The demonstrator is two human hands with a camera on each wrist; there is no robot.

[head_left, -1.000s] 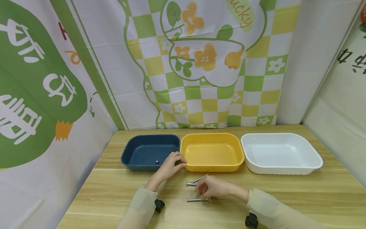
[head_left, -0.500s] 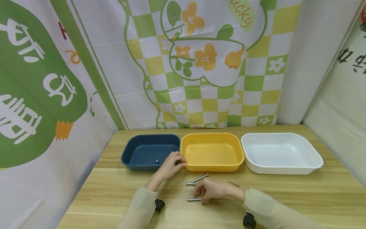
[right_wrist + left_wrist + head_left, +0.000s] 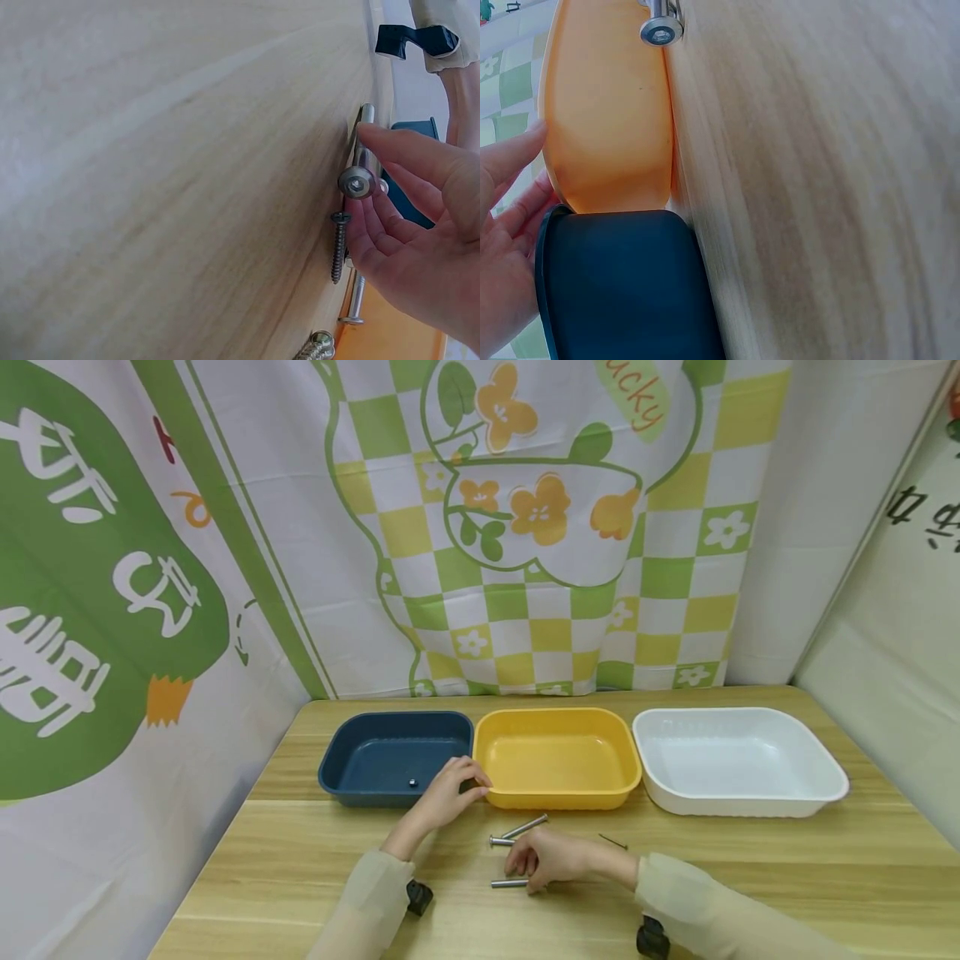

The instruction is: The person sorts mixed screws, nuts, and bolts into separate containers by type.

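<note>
My right hand (image 3: 553,858) is low over the table, its thumb and fingers pinching a silver hex-socket bolt (image 3: 508,883). The right wrist view shows the round head of this bolt (image 3: 356,182) between thumb and fingers. Just behind the hand lie two more bolts, a slanted bolt (image 3: 527,825) and another bolt (image 3: 501,842) partly hidden by the fingers. A dark threaded screw (image 3: 339,247) lies beside the fingers in the right wrist view. My left hand (image 3: 448,792) rests with relaxed fingers on the near left corner of the yellow tray (image 3: 555,800), beside the navy tray (image 3: 367,800).
A small shiny metal piece (image 3: 412,783) lies in the navy tray. The white tray (image 3: 742,807) stands right of the yellow one. A thin screw (image 3: 613,841) lies right of the right hand. Patterned cloth (image 3: 540,610) hangs behind the table.
The right hand has shifted slightly left and down, and its fingers have come onto the near bolt. A thin screw now shows behind its wrist. The left hand has stayed put.
</note>
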